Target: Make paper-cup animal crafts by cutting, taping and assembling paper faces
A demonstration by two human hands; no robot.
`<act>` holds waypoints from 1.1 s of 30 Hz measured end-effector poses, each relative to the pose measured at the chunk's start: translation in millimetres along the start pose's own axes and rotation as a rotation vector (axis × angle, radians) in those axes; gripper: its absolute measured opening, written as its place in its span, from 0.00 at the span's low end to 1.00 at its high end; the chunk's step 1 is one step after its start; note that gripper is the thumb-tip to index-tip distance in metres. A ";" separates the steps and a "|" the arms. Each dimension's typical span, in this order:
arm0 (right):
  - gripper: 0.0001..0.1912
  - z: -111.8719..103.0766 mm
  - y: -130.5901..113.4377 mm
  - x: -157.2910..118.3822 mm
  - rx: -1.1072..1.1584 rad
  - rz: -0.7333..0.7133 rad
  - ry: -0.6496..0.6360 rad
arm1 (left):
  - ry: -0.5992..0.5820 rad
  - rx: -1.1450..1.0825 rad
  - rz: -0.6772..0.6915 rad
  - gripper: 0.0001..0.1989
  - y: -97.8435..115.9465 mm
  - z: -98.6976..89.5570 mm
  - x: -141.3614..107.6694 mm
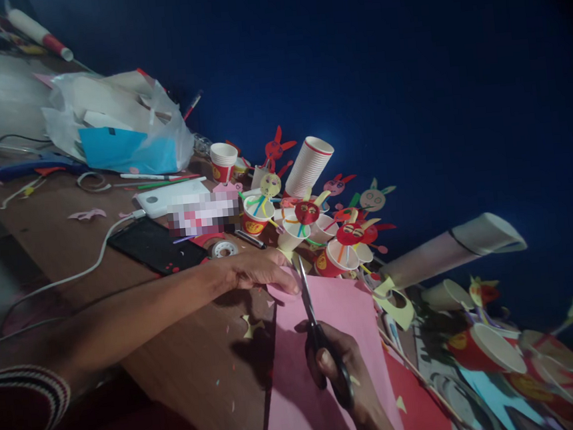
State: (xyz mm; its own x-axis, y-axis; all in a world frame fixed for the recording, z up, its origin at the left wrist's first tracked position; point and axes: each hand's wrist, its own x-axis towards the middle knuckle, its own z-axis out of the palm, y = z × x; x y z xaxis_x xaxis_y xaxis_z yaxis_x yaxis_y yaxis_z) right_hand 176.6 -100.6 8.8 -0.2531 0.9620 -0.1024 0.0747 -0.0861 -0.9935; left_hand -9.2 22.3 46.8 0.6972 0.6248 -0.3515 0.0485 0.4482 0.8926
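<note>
My left hand point(261, 271) pinches a small piece of pink paper point(284, 291) between thumb and fingers. Black-handled scissors point(308, 297) are gripped by my right hand point(347, 363), fingers through the loops. Their blades point away from me, close beside the pink piece; whether they touch it I cannot tell. Beneath both hands lies a large pink sheet point(332, 398) on the brown table point(198, 356). A red sheet point(417, 397) shows at its right edge.
Paper cups with paper animal faces point(307, 212) crowd the back, beside a stack of white cups point(310, 166). A phone point(156, 245), a tape roll point(224, 248) and a cabled white power bank point(172, 197) lie left. Behind stands a plastic bag point(122, 122). A paper tube point(450, 251) lies right.
</note>
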 end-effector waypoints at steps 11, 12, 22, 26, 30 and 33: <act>0.26 -4.8 -2.1 -0.6 0.002 0.031 -0.014 | 0.021 0.037 -0.011 0.05 3.8 1.6 -3.9; 0.27 -5.0 -1.8 -0.7 0.001 0.033 -0.015 | 0.021 0.039 -0.009 0.05 4.2 2.0 -4.5; 0.29 -3.7 0.8 -0.3 0.008 0.029 -0.017 | -0.029 0.040 -0.007 0.05 2.2 -1.2 -1.9; 0.29 -3.9 0.9 -0.3 0.011 0.030 -0.018 | -0.034 0.050 0.002 0.06 1.3 -2.0 -1.2; 0.27 -5.3 0.0 -0.6 0.019 0.020 -0.029 | -0.043 0.034 0.004 0.08 0.2 -2.6 0.0; 0.26 -7.1 -0.6 -0.5 0.017 0.018 -0.043 | -0.054 0.020 0.003 0.08 -0.1 -2.6 0.4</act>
State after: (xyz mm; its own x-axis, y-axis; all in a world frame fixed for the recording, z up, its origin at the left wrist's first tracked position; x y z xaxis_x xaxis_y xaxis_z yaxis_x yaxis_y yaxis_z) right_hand 183.5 -99.2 9.8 -0.2931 0.9482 -0.1224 0.0629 -0.1086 -0.9921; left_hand -10.7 24.2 45.9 0.7351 0.5901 -0.3338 0.0606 0.4331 0.8993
